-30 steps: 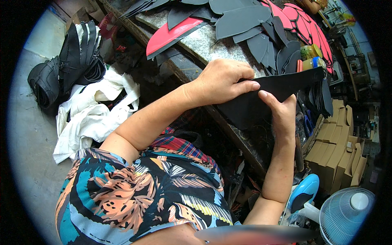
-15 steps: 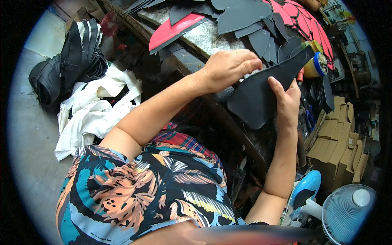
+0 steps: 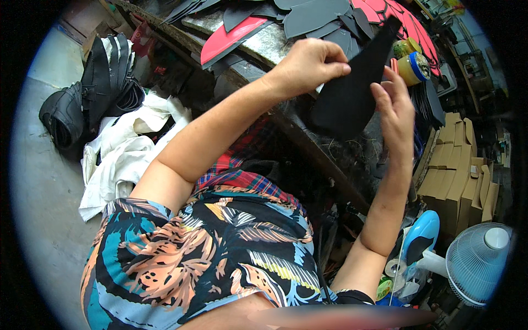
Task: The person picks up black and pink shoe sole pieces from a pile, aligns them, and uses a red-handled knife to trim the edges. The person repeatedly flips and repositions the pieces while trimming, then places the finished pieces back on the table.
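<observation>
A flat, matte black cut piece (image 3: 352, 96), broad and rounded below and narrowing to a strip at the top, is held up over the bench edge. My left hand (image 3: 311, 66) pinches its left edge between thumb and fingers. On the other side, my right hand (image 3: 395, 104) is beside the piece's right edge, its thumb and fingers apart. Whether the right fingertips still touch the edge is hard to tell. Behind lie overlapping dark grey cut pieces (image 3: 316, 19) and a pink piece with a dark border (image 3: 231, 41) on the bench.
Yellowish jars (image 3: 415, 69), one with a blue rim, stand right of the piece, near more pink pieces (image 3: 407, 25). Cardboard boxes (image 3: 448, 176) and a fan (image 3: 478, 264) are at the right. Bundled black pieces (image 3: 102, 80) and white cloth (image 3: 126, 151) lie at the left.
The black piece has moved up and now shows a matte black face instead of a smoother grey one. My right hand has loosened from it; my left hand has closed on its edge.
</observation>
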A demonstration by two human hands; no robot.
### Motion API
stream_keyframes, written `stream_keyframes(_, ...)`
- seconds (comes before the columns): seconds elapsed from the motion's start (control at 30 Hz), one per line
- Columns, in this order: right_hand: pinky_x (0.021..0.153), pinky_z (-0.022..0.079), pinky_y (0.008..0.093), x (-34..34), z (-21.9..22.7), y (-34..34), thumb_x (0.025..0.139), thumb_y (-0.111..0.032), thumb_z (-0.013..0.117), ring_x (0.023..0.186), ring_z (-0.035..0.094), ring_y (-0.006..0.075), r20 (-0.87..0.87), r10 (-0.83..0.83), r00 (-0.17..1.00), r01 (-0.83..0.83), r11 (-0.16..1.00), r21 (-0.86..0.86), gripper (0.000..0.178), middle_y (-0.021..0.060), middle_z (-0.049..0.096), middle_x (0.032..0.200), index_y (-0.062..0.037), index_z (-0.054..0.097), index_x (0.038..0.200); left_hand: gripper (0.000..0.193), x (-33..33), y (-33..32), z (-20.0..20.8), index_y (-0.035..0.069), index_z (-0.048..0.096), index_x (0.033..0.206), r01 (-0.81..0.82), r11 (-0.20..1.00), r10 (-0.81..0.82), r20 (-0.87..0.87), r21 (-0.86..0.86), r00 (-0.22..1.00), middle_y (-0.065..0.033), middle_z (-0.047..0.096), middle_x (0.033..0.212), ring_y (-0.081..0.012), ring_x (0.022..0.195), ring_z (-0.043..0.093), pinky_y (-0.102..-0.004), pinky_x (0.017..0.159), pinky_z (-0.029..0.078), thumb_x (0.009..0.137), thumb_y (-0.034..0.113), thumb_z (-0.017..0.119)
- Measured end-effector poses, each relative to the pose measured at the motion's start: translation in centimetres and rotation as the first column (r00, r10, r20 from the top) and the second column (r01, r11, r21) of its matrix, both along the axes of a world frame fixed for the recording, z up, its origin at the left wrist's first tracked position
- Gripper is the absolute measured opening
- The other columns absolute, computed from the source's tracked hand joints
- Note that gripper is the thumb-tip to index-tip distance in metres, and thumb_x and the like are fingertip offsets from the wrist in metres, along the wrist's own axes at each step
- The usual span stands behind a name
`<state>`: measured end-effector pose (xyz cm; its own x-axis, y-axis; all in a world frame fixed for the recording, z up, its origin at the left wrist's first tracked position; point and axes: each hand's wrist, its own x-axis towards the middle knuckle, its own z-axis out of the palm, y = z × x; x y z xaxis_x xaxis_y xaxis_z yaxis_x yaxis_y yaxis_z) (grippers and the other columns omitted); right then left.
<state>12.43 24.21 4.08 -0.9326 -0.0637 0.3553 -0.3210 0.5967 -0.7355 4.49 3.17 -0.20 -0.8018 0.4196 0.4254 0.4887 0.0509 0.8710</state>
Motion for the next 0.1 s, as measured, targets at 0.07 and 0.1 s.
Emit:
stream_keyframes(0.07, 0.074, 0.049, 0.0233, 1.5, 0.5, 1.5, 0.094, -0.013, 0.065, 0.082, 0.059, 0.0099, -0.068, 0.002, 0.998, -0.003, 1.0, -0.024, 0.042, 0.0036, 0.065, 0.09, -0.0018, 0.055, 0.133, 0.024, -1.2, -0.3, -0.1, -0.003, 0.072, 0.1, -0.135, 0.989, 0.13, -0.076, -0.06, 0.989, -0.0056, 0.07, 0.08, -0.0098, 0.074, 0.064, -0.0257, 0.068, 0.052, 0.088, 0.019, 0.073)
stream_keyframes(0.1, 0.092, 0.047, 0.0251, 2.1, 1.2, 2.7, 0.097, -0.015, 0.062, 0.102, 0.061, 0.0109, 0.026, -0.051, 0.998, 0.05, 0.998, 0.042, 0.046, 0.006, 0.066, 0.107, -0.0056, 0.05, 0.141, 0.022, -1.8, -0.8, -0.3, 0.005, 0.074, 0.101, -0.296, 0.926, 0.23, -0.272, -0.234, 0.934, -0.007, 0.073, 0.084, -0.016, 0.072, 0.067, -0.0286, 0.069, 0.054, 0.088, 0.023, 0.074)
